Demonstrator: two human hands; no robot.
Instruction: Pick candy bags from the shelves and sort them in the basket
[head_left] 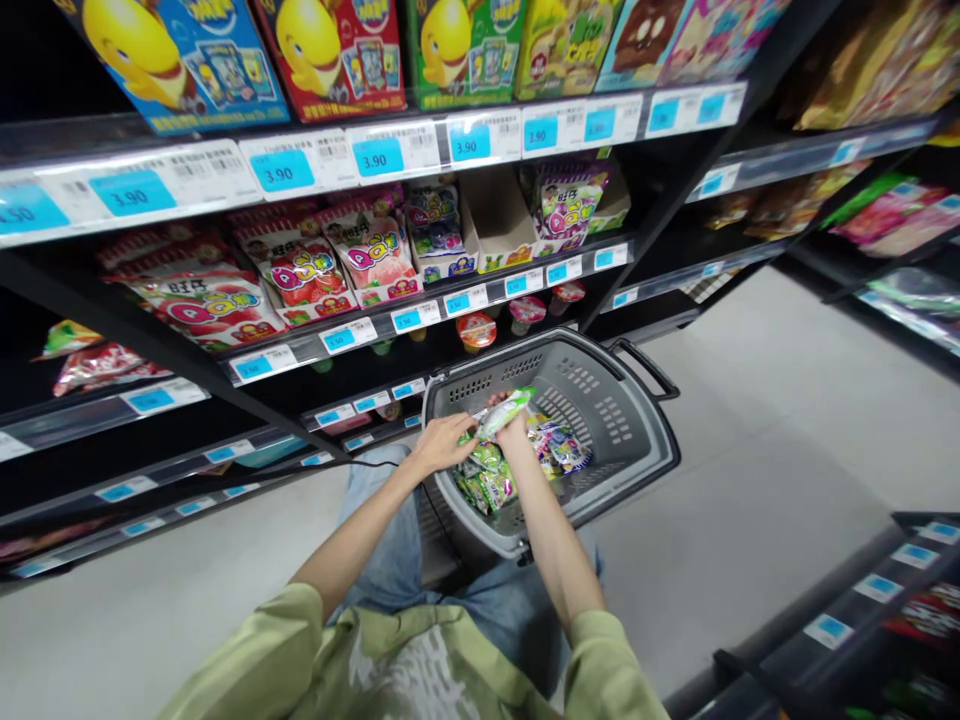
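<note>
Over a grey shopping basket point(637, 455), my right hand point(511, 428) grips a green-and-white candy bag point(504, 412). The bag is tilted, its green end up and to the right. From the left, my left hand point(445, 442) meets the lower end of that bag, its fingers bent and pressed together at the edge. Beneath both hands, green candy bags point(484, 485) lie at the near left of the basket. Purple-and-white candy bags point(566, 445) lie to their right. My right wrist and forearm cover part of the contents.
Ahead is a black shelf with red gummy bags point(304, 270), a partly emptied carton point(495, 215) and a purple gummy bag point(570, 205). Boxed snacks point(326, 55) stand above, jelly cups point(476, 330) below. The basket's handle point(649, 370) sticks out right. Another shelf point(825, 630) stands at lower right.
</note>
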